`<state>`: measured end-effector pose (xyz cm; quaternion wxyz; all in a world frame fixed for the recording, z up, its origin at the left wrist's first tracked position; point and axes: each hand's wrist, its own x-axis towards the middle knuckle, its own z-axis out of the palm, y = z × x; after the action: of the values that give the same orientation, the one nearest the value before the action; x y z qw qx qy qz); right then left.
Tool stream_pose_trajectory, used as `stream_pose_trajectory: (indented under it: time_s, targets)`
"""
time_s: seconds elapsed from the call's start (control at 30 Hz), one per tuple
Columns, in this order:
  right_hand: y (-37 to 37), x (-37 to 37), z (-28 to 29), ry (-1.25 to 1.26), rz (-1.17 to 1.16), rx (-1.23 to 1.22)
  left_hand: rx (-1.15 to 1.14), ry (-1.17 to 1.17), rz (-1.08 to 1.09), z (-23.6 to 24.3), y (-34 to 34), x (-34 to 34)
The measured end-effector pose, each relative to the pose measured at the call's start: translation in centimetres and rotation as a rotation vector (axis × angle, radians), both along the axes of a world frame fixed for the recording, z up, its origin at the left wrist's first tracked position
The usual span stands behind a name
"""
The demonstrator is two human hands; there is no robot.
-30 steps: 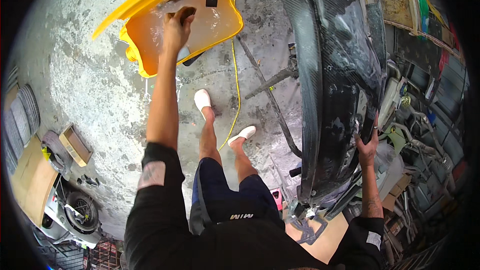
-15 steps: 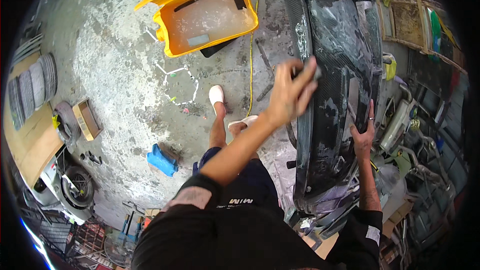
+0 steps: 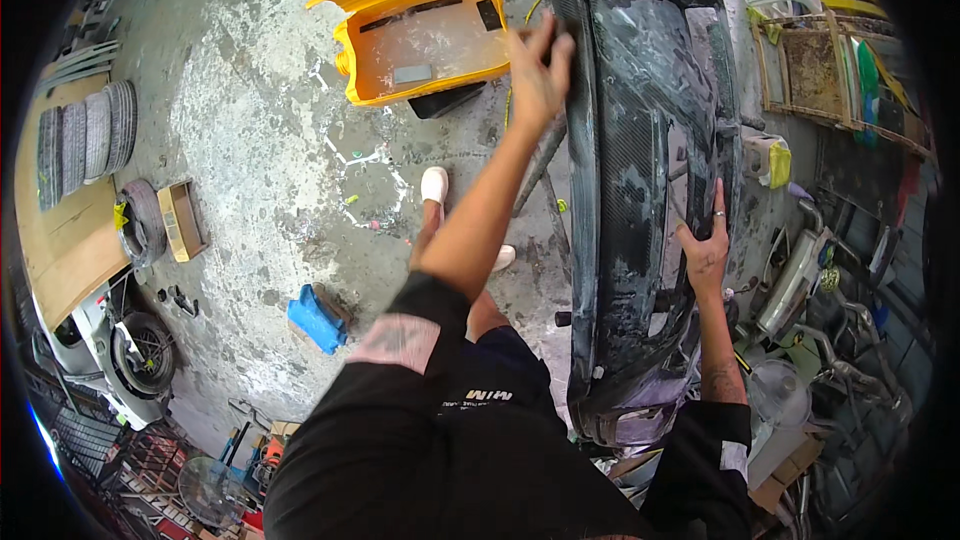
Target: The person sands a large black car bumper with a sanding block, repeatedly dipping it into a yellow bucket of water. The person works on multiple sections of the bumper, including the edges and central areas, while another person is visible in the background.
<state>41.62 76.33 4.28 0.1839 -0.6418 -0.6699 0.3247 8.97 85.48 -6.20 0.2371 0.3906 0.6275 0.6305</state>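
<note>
Toward two o'clock, bumper [image 3: 625, 170]: best braced steady.
Left hand [image 3: 537, 88]: one o'clock, fingers bent by its edge, hold unclear; even pressure advisable.
Right hand [image 3: 706, 258]: three o'clock, gripping the rim.

A vehicle repair workshop.
It shows in the scuffed black bumper [image 3: 622, 175], the row of tyres [image 3: 97, 135] and the motorbike [image 3: 135, 358] at left, the exhausts [image 3: 793, 283] lying at right, and the rough concrete floor [image 3: 255, 165], stained and splashed with white.
</note>
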Motion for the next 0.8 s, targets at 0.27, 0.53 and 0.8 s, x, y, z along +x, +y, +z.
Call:
stream_pose_trajectory:
  time_s: [0.27, 0.53, 0.8]
  targets:
    - [-0.9, 1.5, 0.2, -0.032, 0.008, -0.03, 0.016, 0.131, -0.164, 1.5, -9.2, 5.1]
    - [0.6, -1.2, 0.5, -0.079, 0.007, -0.089, -0.121, -0.157, -0.016, -5.5, 5.1, -5.3]
    - [9.7, -7.7, 1.7, -0.281, 0.177, 0.204, -0.045, -0.134, -0.14, -4.5, -0.6, -7.0]
